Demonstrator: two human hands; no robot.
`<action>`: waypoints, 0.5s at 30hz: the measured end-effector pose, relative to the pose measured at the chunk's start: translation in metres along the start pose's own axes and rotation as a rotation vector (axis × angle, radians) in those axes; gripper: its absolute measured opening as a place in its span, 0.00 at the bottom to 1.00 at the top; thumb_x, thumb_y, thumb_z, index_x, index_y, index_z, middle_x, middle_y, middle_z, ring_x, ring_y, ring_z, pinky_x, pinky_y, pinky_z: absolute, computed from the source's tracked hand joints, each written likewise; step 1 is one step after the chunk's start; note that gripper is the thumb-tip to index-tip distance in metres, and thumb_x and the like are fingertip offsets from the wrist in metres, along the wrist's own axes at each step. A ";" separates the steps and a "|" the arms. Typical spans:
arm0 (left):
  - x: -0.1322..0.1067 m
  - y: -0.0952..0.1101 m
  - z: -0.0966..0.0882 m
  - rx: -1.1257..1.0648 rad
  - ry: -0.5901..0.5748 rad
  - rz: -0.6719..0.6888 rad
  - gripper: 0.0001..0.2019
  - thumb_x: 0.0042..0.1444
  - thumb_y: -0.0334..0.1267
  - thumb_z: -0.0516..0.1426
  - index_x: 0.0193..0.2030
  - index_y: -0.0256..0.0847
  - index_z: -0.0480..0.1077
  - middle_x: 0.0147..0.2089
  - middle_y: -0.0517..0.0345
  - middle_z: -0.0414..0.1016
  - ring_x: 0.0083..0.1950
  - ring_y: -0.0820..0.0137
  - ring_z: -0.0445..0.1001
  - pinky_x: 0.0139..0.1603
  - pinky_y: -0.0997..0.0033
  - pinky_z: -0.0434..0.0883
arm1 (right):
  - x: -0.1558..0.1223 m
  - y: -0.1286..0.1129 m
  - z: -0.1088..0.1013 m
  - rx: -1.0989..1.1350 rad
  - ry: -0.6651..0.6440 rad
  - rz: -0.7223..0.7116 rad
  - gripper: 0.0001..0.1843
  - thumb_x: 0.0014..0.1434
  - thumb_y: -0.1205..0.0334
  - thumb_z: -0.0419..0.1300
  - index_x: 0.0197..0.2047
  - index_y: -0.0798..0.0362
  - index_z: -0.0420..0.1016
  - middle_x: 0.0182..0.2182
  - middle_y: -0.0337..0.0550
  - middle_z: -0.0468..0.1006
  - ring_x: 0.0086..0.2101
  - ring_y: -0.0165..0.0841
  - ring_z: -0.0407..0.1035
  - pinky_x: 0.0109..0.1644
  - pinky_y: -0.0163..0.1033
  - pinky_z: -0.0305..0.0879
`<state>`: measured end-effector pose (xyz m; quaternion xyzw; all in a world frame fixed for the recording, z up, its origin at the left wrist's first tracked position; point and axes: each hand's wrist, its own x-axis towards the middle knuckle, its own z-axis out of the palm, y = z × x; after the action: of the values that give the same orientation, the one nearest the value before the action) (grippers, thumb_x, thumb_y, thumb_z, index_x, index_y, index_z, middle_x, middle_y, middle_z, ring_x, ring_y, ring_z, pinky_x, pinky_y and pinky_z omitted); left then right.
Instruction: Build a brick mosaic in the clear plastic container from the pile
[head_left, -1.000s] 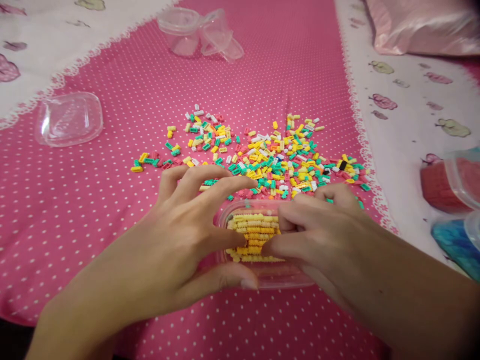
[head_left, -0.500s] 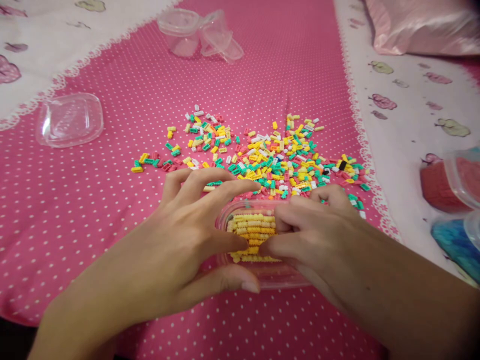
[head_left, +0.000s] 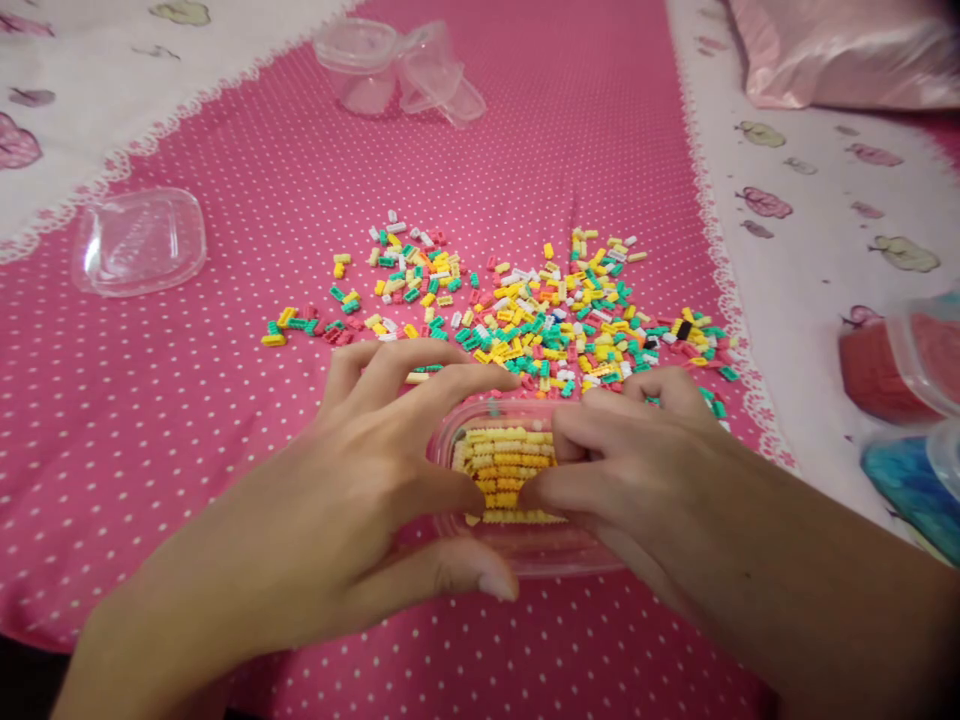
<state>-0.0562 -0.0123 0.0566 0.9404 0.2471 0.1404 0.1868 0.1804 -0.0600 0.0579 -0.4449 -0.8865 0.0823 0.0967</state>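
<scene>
A clear plastic container [head_left: 517,560] stands on the pink cloth between my hands. Rows of small yellow toy bricks [head_left: 506,465], pressed end to end, lie inside it. My left hand [head_left: 382,470] is at the container's left side with its fingers spread. One of its fingers reaches in to the left end of the rows, while the thumb stays near the front wall. Over the container's right part, my right hand [head_left: 637,460] has its fingers curled and its thumb side at the rows. Whatever lies between those fingers is hidden.
Loose toy bricks [head_left: 525,320] in several colours are scattered behind the container. A clear lid [head_left: 142,243] lies at left; clear tubs [head_left: 364,70] stand at the back. At right are a red-filled tub [head_left: 874,365], a blue-filled tub [head_left: 907,485] and a shiny pink bag [head_left: 847,60].
The left finger inside the container has drawn back slightly to the left, showing a little more of the yellow rows. My right hand has barely moved.
</scene>
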 end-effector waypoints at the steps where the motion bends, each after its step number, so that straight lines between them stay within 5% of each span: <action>1: 0.000 -0.001 0.001 0.001 0.000 0.008 0.17 0.63 0.60 0.55 0.46 0.60 0.80 0.69 0.61 0.61 0.66 0.50 0.58 0.64 0.38 0.61 | -0.001 0.001 0.001 0.003 -0.003 -0.007 0.14 0.65 0.67 0.55 0.28 0.46 0.74 0.28 0.35 0.75 0.32 0.33 0.64 0.42 0.46 0.44; 9: 0.002 -0.001 0.003 -0.002 -0.007 0.009 0.17 0.63 0.60 0.55 0.46 0.59 0.80 0.70 0.61 0.61 0.66 0.49 0.57 0.65 0.36 0.59 | 0.002 -0.006 -0.003 0.029 -0.023 0.039 0.16 0.64 0.70 0.55 0.28 0.45 0.76 0.28 0.35 0.75 0.33 0.34 0.65 0.41 0.46 0.45; 15: -0.006 -0.005 -0.012 0.003 0.041 -0.032 0.19 0.65 0.59 0.53 0.46 0.54 0.80 0.69 0.59 0.63 0.68 0.51 0.57 0.67 0.42 0.56 | -0.001 -0.004 0.001 0.118 0.014 0.030 0.16 0.64 0.72 0.54 0.37 0.42 0.78 0.39 0.31 0.81 0.39 0.32 0.71 0.43 0.45 0.48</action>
<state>-0.0676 -0.0078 0.0643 0.9335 0.2661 0.1563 0.1824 0.1777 -0.0630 0.0580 -0.4520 -0.8728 0.1327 0.1279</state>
